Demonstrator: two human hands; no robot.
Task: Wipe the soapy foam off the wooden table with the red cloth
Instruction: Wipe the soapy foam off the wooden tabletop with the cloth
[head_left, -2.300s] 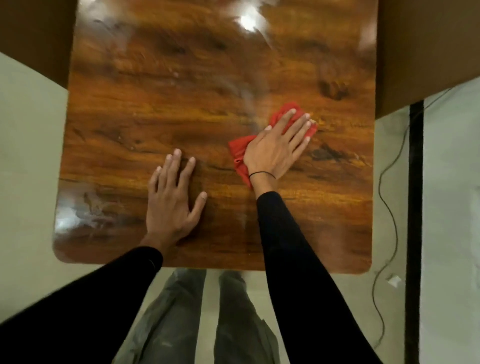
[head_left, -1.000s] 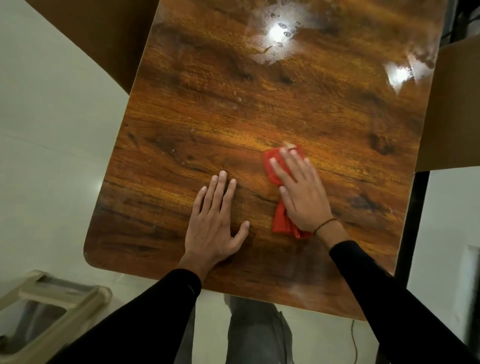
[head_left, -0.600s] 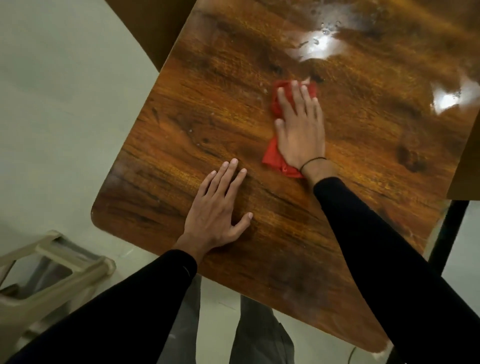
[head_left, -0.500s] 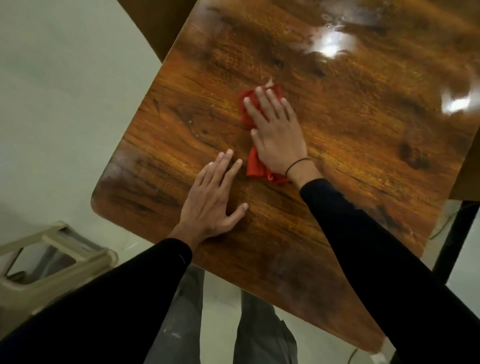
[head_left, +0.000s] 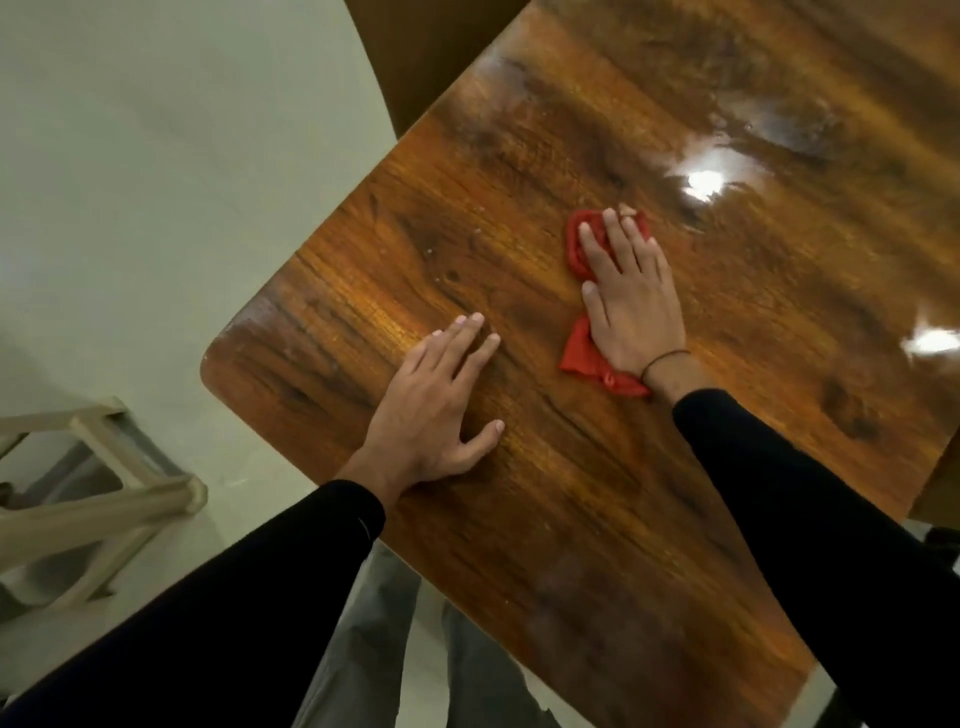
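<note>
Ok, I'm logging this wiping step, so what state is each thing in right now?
red cloth: bunched, pressed flat under the right hand
right hand: open, palm down on the cloth
left hand: open, flat on bare wood
wooden table: glossy, wet-looking sheen at far side
plastic stool: standing on the floor, left

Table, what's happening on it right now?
A person is wiping the table. The right hand lies flat on the red cloth, pressing it to the wood near the middle. The left hand rests palm down on bare wood nearer the edge, apart from the cloth. A wet, glossy patch lies just beyond the cloth; no clear foam shows.
</note>
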